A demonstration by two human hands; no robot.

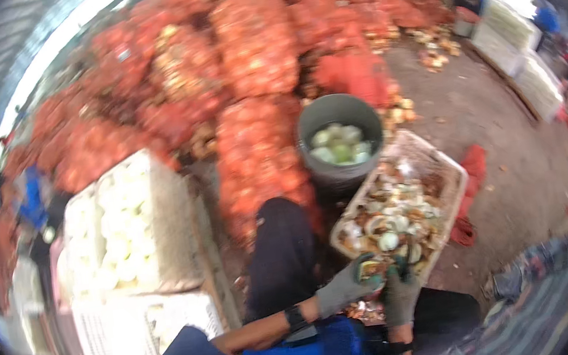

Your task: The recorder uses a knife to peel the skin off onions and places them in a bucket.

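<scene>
My left hand (358,281), in a grey and green work glove, grips a partly peeled onion (371,269) above the near edge of a white plastic crate (444,158). Close beside it on the right is my right hand (400,280), gloved alike, its fingers bent inward; blur hides whether it holds anything. Onion skins and trimmings (400,211) fill much of the crate, with a pale peeled onion (388,241) among them. Beyond the crate stands a dark round bucket (338,109) holding several peeled onions (338,144).
Red mesh sacks of onions (254,43) are heaped ahead. At left, white crates (176,233) hold peeled onions. Loose onions (433,50) and a red mesh bag (472,170) lie on the floor. A person in striped clothing (538,295) is close at right.
</scene>
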